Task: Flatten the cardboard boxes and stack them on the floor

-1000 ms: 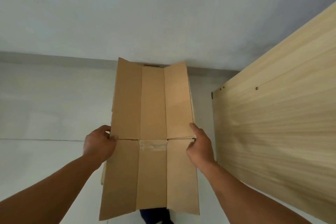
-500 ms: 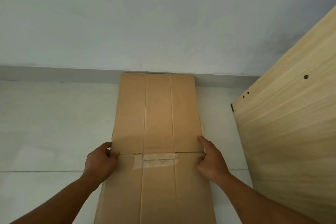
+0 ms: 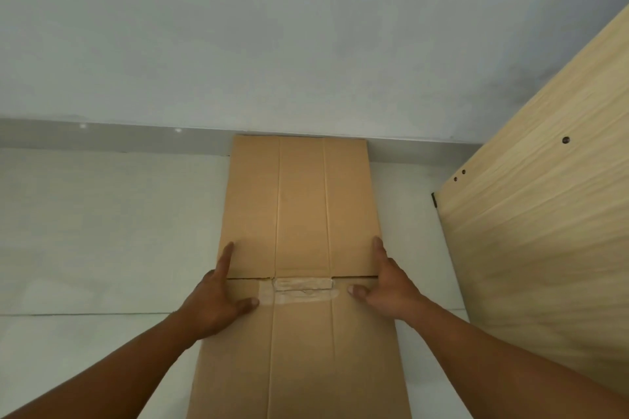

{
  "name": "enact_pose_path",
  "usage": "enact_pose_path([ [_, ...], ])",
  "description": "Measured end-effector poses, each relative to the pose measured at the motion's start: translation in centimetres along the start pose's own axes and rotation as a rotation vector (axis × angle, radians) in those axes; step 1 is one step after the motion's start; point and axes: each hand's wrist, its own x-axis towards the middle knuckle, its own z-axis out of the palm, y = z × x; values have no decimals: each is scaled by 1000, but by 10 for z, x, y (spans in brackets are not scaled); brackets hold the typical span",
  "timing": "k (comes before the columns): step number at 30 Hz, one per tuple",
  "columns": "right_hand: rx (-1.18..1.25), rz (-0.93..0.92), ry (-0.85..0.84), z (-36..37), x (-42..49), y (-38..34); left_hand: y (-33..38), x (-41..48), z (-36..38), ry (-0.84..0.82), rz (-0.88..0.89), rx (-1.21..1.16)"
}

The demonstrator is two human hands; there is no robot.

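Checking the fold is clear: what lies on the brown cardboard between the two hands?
In the head view, a strip of clear tape on the flattened brown cardboard spans between the left hand and right hand; nothing else.

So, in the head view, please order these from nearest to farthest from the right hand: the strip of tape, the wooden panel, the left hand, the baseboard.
1. Strip of tape: just left of the right hand, at the thumb.
2. Left hand: across the cardboard, on its left edge.
3. Wooden panel at the right and baseboard along the wall: too close to call.

pale wall (image 3: 272,27) with grey skirting (image 3: 102,136), light wooden panel (image 3: 544,231) at right
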Motion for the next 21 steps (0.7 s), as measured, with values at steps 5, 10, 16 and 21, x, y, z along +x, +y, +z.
enact_pose_path([
  [5, -340, -82, 159, -6, -1, -9, 19, 4, 0, 99, -7, 292],
  [10, -676, -402, 1, 2, -2, -38, 54, 10, 5, -54, 223, 722],
  [16, -731, -228, -121, 22, 9, -50, 70, 29, 14, -248, 135, 845],
  [21, -726, -199, -135, 25, 14, -49, 75, 29, 14, -267, 107, 868],
])
